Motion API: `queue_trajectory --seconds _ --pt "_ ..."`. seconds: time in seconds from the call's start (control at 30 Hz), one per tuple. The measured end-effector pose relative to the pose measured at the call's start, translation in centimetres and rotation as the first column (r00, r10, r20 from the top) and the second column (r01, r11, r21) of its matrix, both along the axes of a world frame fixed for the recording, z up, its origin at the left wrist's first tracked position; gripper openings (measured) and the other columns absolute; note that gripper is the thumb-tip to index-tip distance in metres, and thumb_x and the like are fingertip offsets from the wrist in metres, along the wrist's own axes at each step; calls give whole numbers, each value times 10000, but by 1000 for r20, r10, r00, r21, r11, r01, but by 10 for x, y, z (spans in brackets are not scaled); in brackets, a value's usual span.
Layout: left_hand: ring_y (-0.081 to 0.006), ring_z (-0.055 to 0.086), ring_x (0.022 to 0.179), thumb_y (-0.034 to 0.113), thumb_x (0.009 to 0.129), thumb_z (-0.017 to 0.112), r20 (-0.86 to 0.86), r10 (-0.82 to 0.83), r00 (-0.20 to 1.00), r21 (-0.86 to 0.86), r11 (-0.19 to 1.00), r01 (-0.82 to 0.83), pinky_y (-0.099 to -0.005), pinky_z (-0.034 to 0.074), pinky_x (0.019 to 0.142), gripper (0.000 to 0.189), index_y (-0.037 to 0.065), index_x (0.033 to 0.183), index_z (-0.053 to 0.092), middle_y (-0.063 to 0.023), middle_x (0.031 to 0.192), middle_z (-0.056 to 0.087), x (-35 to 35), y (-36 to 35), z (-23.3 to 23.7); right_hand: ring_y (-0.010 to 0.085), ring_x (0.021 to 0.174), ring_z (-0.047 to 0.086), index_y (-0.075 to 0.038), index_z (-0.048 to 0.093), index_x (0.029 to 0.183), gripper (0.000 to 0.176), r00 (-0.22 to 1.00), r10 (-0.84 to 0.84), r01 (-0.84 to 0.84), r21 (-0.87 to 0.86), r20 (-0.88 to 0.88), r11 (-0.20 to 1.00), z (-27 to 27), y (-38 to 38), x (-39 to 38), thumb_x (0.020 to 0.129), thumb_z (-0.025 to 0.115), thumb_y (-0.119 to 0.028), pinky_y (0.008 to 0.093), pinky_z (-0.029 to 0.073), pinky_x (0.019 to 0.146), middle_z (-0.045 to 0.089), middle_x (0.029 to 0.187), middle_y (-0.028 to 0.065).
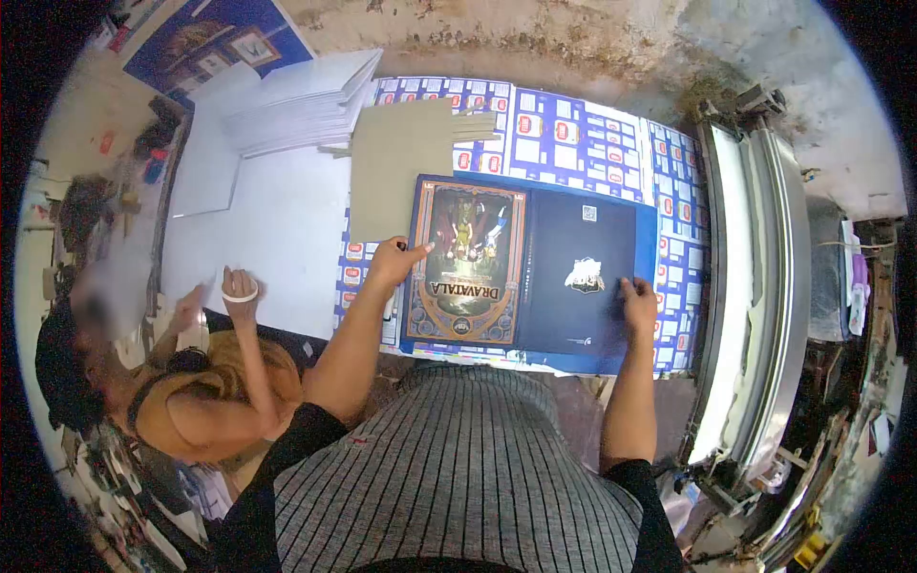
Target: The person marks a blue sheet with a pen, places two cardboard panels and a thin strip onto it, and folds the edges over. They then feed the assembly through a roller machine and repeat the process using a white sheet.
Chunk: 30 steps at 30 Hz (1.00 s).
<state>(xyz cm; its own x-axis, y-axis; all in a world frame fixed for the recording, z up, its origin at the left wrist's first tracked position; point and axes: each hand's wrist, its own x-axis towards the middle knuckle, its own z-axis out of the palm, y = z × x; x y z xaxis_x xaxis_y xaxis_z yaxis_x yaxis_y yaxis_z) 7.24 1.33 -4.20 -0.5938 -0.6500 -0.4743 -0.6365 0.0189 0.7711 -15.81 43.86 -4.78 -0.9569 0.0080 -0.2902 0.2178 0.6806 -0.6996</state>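
A dark blue book cover (580,272) lies spread flat in front of me, its front panel printed with an ornate picture and the upside-down title DRAVATALA. My left hand (396,261) grips its left edge, thumb on top and the other fingers partly hidden. At the opposite edge, my right hand (638,306) holds the cover with thumb and fingers at its right side. Blue sheets (647,234) show beneath the cover. Grey-brown boards (394,162) lie just beyond my left hand, partly under the cover.
Printed blue-and-white sheets (564,129) cover the table. Large white sheets (267,205) and a white paper stack (301,105) lie to the left. A co-worker's hand (238,284) is over the white sheets. A long metal roller machine (772,286) stands at the right.
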Motion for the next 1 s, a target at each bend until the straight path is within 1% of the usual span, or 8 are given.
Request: queue_trajectory --seconds 0.13,0.27,0.43,0.63,0.73,0.83,0.9,1.0 --pt "-188 578 732 413 755 854 7 -6 1000 10 1000 6 -346 479 662 535 -58 920 660 -93 816 642 -3 0 14 233 845 646 35 663 1149 543 1000 -22 21 -50 -13 999 21 7 -4 823 789 -380 349 512 827 691 914 115" --pt "-150 539 689 392 815 814 88 -27 996 133 991 15 -335 445 611 421 12 840 636 -34 756 585 -1 -2 28 210 1087 588 35 441 1418 531 946 146 52 -577 290 815 39 23 -3 945 646 -91 329 471 944 604 1238 160" --pt "-147 538 673 378 884 753 -52 22 998 105 994 -16 -312 447 610 361 26 905 674 -20 753 602 11 -3 17 237 1156 566 58 450 1434 580 970 41 90 -511 240 855 27 98 -24 899 650 -45 361 425 1028 589 1303 165" --pt "-139 636 838 274 947 679 -129 -75 989 -461 888 8 -315 511 751 379 -40 1159 681 -145 918 729 32 -29 200 236 1128 577 47 468 1425 563 954 148 46 -616 259 787 27 111 -32 907 646 -84 368 431 1019 614 1270 125" --pt "-85 603 848 257 966 680 -188 10 982 -573 811 -117 -245 501 770 338 -47 1114 697 -30 940 705 57 -21 297 232 1149 572 40 483 1419 567 963 72 93 -570 261 817 18 85 -32 903 667 -108 364 423 1031 608 1303 132" --pt "-152 639 902 191 922 731 -157 -20 987 -733 673 -102 -276 488 860 306 -52 1106 699 -91 989 715 56 15 378 266 1156 587 46 477 1420 576 974 187 -133 -355 124 925 3 60 -42 911 677 -133 379 425 1042 610 1318 174" --pt "-121 623 846 135 914 728 -148 -118 982 -839 540 -62 -285 490 810 262 -53 1093 698 -103 901 725 61 28 408 432 1273 485 -10 543 1371 556 893 373 -229 460 -251 858 24 25 -33 863 722 -147 488 368 1105 526 1373 273" --pt "-220 643 937 88 831 790 -136 -196 971 -990 55 -128 -358 481 907 271 -29 1058 700 -115 1034 712 85 55 422 401 1324 433 -22 511 1403 669 795 317 -387 -30 -516 921 60 -49 -22 817 787 -187 526 338 1123 439 1466 238"
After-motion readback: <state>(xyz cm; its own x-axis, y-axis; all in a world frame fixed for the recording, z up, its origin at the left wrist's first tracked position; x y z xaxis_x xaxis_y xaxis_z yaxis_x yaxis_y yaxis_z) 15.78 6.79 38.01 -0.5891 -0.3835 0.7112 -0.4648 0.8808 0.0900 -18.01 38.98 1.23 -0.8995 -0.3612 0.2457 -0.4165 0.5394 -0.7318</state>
